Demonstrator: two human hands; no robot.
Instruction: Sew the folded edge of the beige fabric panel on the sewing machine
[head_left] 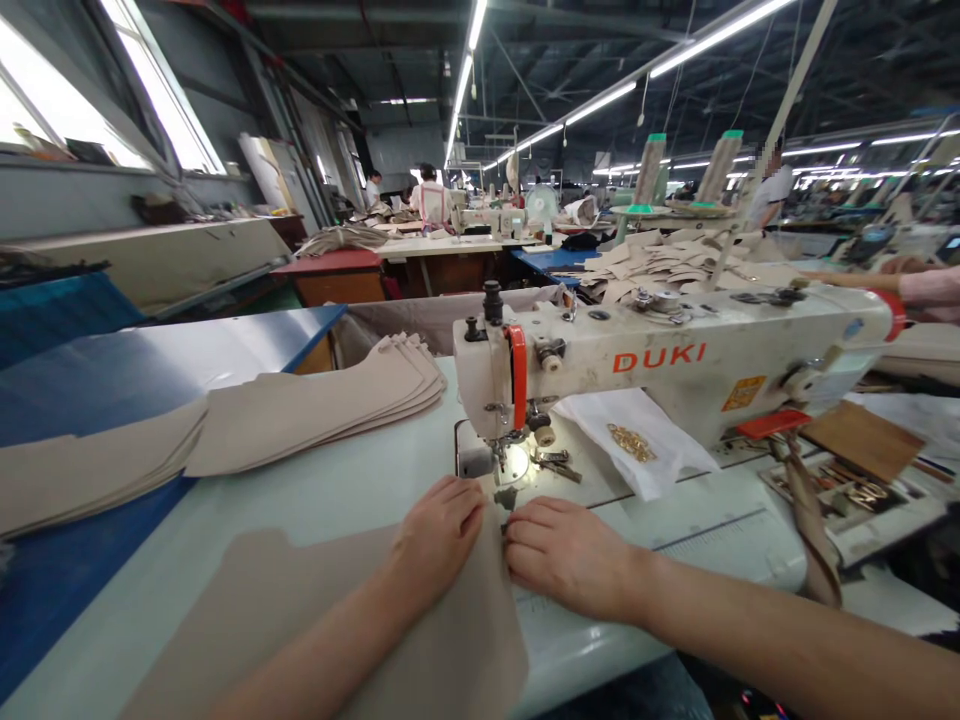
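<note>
A beige fabric panel [300,610] lies flat on the pale green sewing table, its narrow corner under the front of a white sewing machine [660,350] marked DUKI. My left hand [442,530] rests on the panel just before the needle area, fingers bent together and closed on the cloth. On the other side, my right hand [562,560] is curled at the panel's right edge, its fingertips close to the presser foot [501,458]. Exactly what the fingertips pinch is partly hidden. Behind the hands, thread snips [559,465] lie on the lit metal bed.
Stacked beige panels [322,400] lie to the left, beside a blue-topped table [247,345]. A white cloth [637,435] holds small gold-coloured pieces. At right sits a tool tray [862,490]. Thread cones [649,170] stand behind; a co-worker's pink sleeve [930,288] shows far right.
</note>
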